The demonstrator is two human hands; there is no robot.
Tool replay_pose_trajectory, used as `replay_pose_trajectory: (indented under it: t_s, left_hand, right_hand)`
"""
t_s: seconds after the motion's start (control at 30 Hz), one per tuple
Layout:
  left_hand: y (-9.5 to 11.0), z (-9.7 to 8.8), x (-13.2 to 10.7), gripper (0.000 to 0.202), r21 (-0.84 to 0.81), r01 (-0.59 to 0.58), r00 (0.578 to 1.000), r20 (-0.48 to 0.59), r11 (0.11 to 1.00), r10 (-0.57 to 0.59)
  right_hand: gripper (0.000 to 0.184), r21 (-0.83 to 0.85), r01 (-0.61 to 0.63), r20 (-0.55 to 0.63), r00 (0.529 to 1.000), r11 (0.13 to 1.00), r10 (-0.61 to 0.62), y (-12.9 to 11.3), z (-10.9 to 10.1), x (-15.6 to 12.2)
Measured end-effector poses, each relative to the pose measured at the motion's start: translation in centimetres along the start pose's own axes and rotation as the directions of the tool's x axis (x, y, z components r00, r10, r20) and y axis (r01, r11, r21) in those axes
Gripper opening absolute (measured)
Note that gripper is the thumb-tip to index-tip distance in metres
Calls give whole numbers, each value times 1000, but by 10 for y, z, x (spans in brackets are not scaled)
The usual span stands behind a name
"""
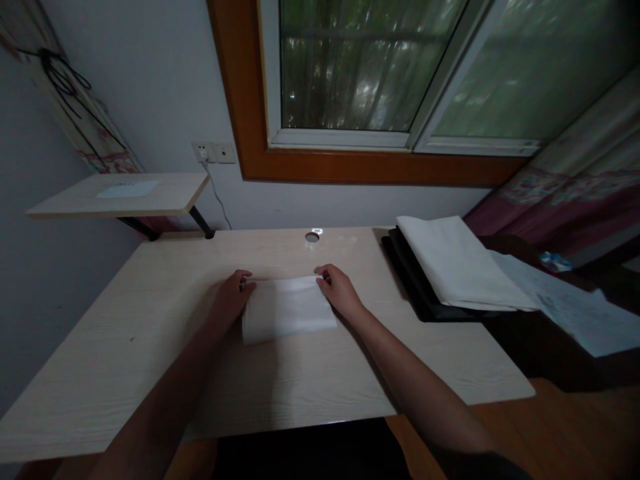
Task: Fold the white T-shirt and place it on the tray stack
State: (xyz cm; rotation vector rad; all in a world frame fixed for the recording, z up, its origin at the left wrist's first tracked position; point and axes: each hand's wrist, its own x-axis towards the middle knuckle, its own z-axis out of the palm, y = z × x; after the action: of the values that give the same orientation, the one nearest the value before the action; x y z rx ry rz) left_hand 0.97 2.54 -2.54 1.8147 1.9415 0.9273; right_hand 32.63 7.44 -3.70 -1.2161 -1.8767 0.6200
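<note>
A folded white sheet [290,310], paper or thin cloth, lies on the pale wooden desk [310,393] in front of me. My left hand [235,297] pinches its far left corner between thumb and fingers. At the far right corner, my right hand [337,287] grips the sheet in the same way. The far edge runs nearly straight between both hands, while the near edge rests on the desk or close above it; I cannot tell which.
Right of the sheet, a larger folded white sheet [460,267] lies on black flat folders [407,280]. A printed sheet [565,300] sits beyond them. A small raised shelf [75,195] stands at the back left. The desk has a round cable hole [312,237] near the wall.
</note>
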Motion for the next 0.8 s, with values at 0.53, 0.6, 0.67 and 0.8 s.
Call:
replay_pose_trajectory:
  t_s: [0.53, 0.6, 0.67, 0.8]
  left_hand:
    - [62, -5, -38, 33, 304, -503, 861, 96, 809, 499]
    - [75, 4, -51, 37, 329, -544, 838, 165, 772, 520]
    - [81, 16, -61, 41, 367, -538, 842, 203, 759, 499]
    - [75, 33, -70, 46, 438, -464, 886, 233, 770, 401]
  right_hand:
    - [24, 38, 118, -129, 985, 992, -112, -37, -7, -6]
    - [31, 9, 178, -38, 983, 984, -178, -53, -5, -13]
    - [36, -26, 234, 83, 969, 972, -231, -65, 3, -22]
    - [40, -183, 304, 241, 936, 935, -257, -67, 26, -37]
